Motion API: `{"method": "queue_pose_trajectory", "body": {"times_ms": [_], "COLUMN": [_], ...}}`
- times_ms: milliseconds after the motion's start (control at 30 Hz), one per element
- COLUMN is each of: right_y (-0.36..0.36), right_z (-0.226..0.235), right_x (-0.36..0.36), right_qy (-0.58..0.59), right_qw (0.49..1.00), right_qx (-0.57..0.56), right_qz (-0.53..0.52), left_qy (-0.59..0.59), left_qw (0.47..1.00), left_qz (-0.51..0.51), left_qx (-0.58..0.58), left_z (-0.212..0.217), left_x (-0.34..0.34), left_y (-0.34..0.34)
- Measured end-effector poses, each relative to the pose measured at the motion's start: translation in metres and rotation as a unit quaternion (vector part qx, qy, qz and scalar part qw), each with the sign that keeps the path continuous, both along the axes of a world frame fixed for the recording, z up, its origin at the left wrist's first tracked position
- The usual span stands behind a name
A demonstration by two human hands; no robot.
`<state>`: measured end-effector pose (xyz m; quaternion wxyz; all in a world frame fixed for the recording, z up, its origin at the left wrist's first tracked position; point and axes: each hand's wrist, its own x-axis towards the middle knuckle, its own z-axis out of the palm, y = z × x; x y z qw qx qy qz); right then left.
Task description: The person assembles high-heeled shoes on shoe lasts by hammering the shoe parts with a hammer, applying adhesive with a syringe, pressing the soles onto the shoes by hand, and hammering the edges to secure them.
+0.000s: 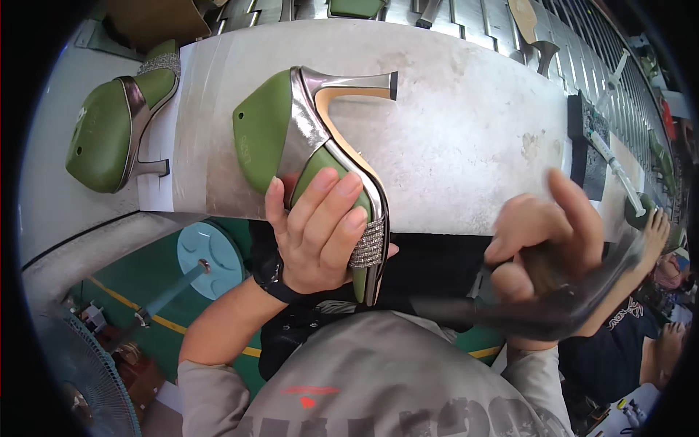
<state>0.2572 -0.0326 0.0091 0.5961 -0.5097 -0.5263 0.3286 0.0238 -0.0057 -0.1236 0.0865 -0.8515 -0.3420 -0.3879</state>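
Nearest the camera, the right hand [535,247] is clenched around a blurred hammer [553,302], its handle running left. The left hand [317,226], fingers wrapped tight, grips a green high-heeled sandal [291,138] with silver trim and a rhinestone strap, held sole-up over the near edge of the worktable [466,131]. Its long axis runs from near to far, heel pointing right. Another green sandal [120,120] lies far left.
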Motion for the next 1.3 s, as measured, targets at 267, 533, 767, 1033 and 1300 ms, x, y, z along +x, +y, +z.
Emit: {"method": "queue_pose_trajectory", "body": {"times_ms": [267,533,767,1033,1300], "right_y": [0.03,0.033,0.044,0.062,0.062], "right_z": [0.016,0.027,0.044,0.055,0.055], "right_x": [0.022,0.021,0.006,0.001,0.005], "right_qy": [-0.243,-0.319,-0.329,-0.316,-0.322], "right_qw": [0.926,0.899,0.873,0.845,0.833], "right_qx": [0.01,-0.033,-0.097,-0.182,-0.261], "right_qz": [0.289,0.298,0.347,0.391,0.367], "left_qy": [-0.084,-0.097,-0.091,-0.09,-0.046], "left_qw": [0.996,0.994,0.995,0.995,0.997], "left_qz": [0.025,0.021,0.031,0.02,0.007], "left_qx": [-0.024,-0.036,-0.026,-0.023,-0.056], "left_z": [-0.001,0.001,-0.003,-0.004,0.016], "left_x": [0.009,0.01,0.012,0.008,0.005], "left_y": [-0.003,-0.004,-0.003,-0.001,0.003]}}
